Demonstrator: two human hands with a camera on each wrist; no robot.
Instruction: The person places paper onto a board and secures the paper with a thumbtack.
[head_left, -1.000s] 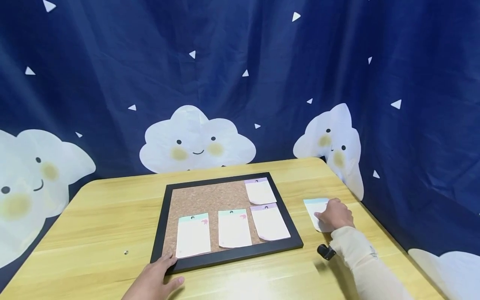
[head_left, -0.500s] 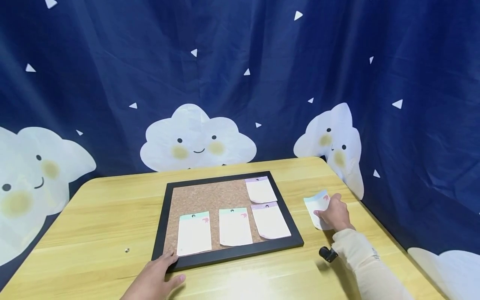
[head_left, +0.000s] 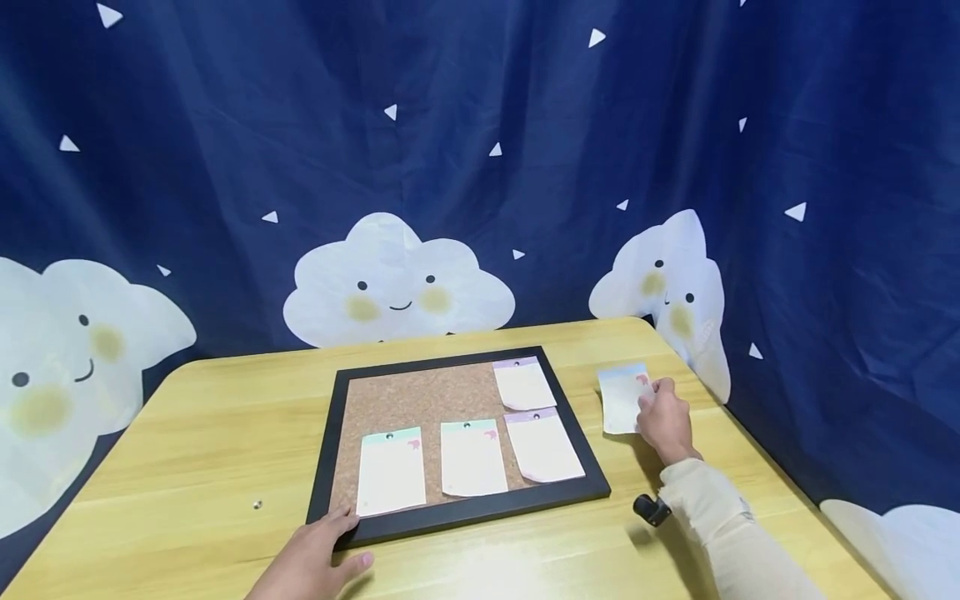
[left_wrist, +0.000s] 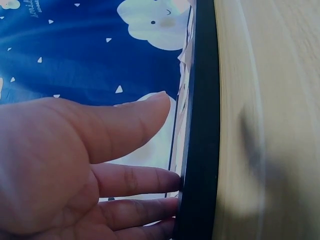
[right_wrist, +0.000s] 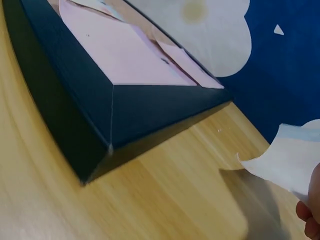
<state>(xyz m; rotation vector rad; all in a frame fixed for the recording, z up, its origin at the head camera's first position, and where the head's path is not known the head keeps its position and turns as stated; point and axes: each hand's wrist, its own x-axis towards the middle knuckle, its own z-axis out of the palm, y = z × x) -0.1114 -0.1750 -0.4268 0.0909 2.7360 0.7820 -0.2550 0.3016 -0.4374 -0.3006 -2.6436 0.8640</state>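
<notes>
My right hand [head_left: 667, 422] pinches a white note sheet [head_left: 622, 402] by its right edge, just right of a black-framed corkboard [head_left: 408, 393]. The sheet has a blue top band and a small pink print. Seen from the right wrist, the same note sheet [right_wrist: 287, 162] is lifted off the table, its shadow below. My left hand [head_left: 311, 557] touches the board's near left corner; in the left wrist view its fingers [left_wrist: 137, 181] lie against the black frame [left_wrist: 202, 125]. Two green-topped notes [head_left: 392, 479] and two purple-topped notes [head_left: 543, 450] hang on the cork, each with a pin.
A small silver pin [head_left: 257, 504] lies on the wooden table [head_left: 187, 433] left of the board. Bare cork shows at the board's upper left. A blue curtain [head_left: 450, 125] with clouds hangs behind and to the right. A black device [head_left: 651, 509] is fixed at the right wrist.
The right hand has raised the note sheet from the table and shifted it slightly away and left, with its blue top now facing up. The left hand stays at the board's corner.
</notes>
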